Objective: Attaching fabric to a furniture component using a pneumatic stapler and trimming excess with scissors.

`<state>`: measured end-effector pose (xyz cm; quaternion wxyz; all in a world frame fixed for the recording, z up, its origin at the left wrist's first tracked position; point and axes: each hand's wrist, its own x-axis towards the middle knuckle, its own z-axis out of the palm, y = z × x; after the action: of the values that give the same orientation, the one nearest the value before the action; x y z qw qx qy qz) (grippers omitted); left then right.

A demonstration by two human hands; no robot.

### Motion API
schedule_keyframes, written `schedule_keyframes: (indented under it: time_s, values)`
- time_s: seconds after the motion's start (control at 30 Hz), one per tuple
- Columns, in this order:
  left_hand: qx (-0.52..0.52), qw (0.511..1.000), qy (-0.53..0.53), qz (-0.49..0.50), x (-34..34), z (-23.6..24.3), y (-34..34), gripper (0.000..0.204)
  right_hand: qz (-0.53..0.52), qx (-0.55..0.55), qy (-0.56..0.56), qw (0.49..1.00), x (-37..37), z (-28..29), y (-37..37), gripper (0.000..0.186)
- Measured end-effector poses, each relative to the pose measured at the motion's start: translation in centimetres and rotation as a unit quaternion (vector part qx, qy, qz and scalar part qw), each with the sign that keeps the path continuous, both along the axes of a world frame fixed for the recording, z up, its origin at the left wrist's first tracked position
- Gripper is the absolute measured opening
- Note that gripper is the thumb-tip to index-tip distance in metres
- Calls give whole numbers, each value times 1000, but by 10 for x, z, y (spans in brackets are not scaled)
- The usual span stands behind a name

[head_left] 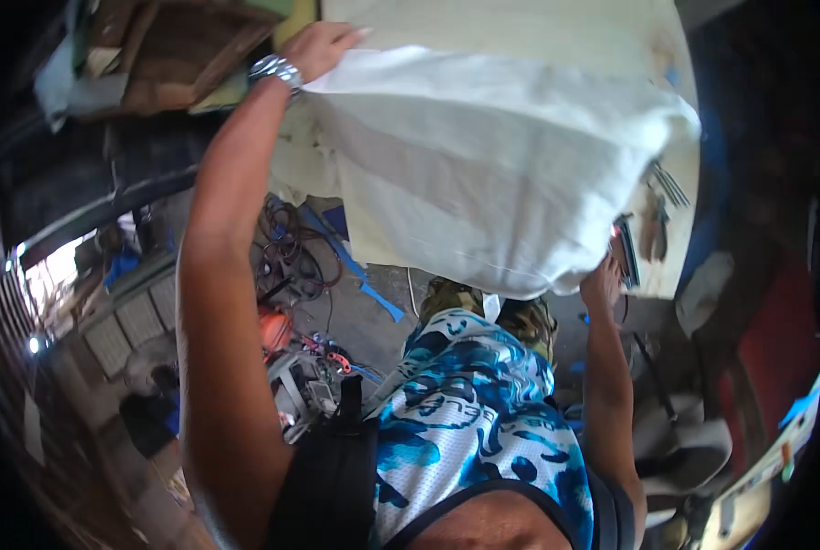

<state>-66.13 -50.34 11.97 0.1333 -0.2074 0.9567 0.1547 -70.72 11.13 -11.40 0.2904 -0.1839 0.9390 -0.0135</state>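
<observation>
A white cloth lies across a pale board, draping toward my body. My left hand, with a metal watch at its wrist, rests at the cloth's far-left corner, fingers stretched out and slightly bent. Low at the cloth's right edge, my right hand has curled fingers beside a dark tool with some red; what they grip is partly hidden. Pliers and several thin metal tools lie on the board's right side.
Wooden pieces are stacked at upper left. Tangled hoses, blue scraps and an orange object lie on the floor at left, near a fan-like thing. A grey chair-like seat stands at lower right.
</observation>
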Motion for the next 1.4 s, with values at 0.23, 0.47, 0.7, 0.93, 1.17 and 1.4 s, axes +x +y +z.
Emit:
schedule_keyframes:
  time_s: [0.23, 0.47, 0.7, 0.93, 1.17, 1.4]
  values:
    - [36, 999, 14, -11, -11, 6, 18, 55, 21, 22, 1, 1000, -29, 25, -7, 83]
    - [19, 998, 36, -39, -42, 20, 44, 44, -135, 216, 20, 967, -44, 116, 46, 43]
    - [108, 982, 69, -142, -50, 11, 22, 49, -353, -223, -28, 908, 16, 294, 45, 26]
    - [108, 981, 125, -100, -61, -6, 26, 41, -248, -374, 21, 893, 39, 450, -136, 42]
    - [113, 981, 118, -105, -52, 0, 22, 47, -194, -442, -124, 867, 38, 468, -263, 47]
    - [168, 967, 182, -57, -61, -20, 23, 45, -252, -335, 18, 908, 21, 465, -200, 36]
